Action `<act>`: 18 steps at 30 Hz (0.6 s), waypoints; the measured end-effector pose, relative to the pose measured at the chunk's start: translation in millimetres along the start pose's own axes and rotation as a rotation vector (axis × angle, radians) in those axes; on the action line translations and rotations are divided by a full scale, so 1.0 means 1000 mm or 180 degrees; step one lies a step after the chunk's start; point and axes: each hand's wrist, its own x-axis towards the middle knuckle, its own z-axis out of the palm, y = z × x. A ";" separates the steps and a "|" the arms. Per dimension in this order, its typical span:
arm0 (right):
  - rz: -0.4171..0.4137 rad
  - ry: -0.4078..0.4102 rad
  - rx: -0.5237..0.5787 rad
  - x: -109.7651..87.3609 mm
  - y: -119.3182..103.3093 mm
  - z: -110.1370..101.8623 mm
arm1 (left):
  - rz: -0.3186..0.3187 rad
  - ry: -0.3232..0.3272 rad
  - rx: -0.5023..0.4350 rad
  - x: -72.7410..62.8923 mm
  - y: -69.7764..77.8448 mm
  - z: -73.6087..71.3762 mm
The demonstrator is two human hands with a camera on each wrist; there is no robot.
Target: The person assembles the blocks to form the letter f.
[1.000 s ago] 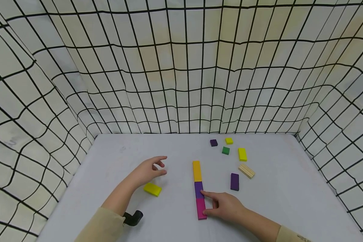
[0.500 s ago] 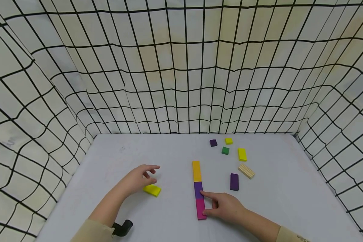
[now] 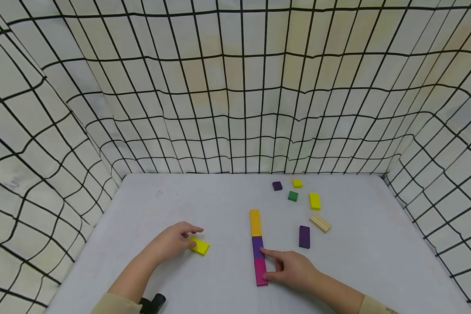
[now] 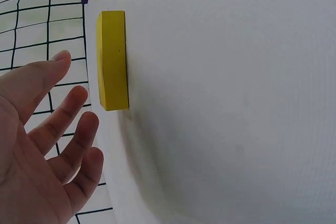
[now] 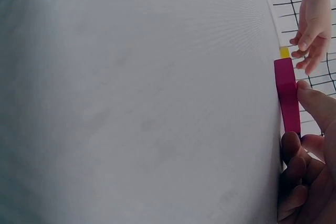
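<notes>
On the left side of the white table my left hand (image 3: 172,243) is over a yellow block (image 3: 201,247), thumb and fingers spread. The left wrist view has this yellow block (image 4: 114,61) beyond the thumb tip, with a gap between them. An orange block (image 3: 255,222), a purple block (image 3: 257,245) and a magenta block (image 3: 261,274) lie end to end in one straight row. My right hand (image 3: 292,268) touches the row from the right: the extended index finger at the purple block, the thumb at the magenta one. Its other fingers are curled under.
Right of the row lie a dark purple block (image 3: 304,237), a ridged wooden piece (image 3: 320,223) and a yellow block (image 3: 315,201). Farther back sit small green (image 3: 293,196), yellow (image 3: 297,183) and dark purple (image 3: 277,186) pieces. Black netting (image 3: 243,91) hangs around the table's back and sides.
My left hand has come down and back toward me, from beyond the yellow block to right over its left end. The right hand and the row of blocks stay put.
</notes>
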 end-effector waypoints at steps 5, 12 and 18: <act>0.0030 -0.0010 0.0018 0.000 0.000 0.000 | 0.0084 -0.0034 0.0069 -0.001 -0.003 0.002; 0.0031 -0.0003 0.0049 0.000 0.000 -0.001 | 0.0069 -0.0059 0.0149 0.001 -0.004 0.007; 0.0021 -0.0022 0.0084 0.000 0.000 -0.002 | 0.0030 -0.0103 0.0178 0.001 -0.006 0.010</act>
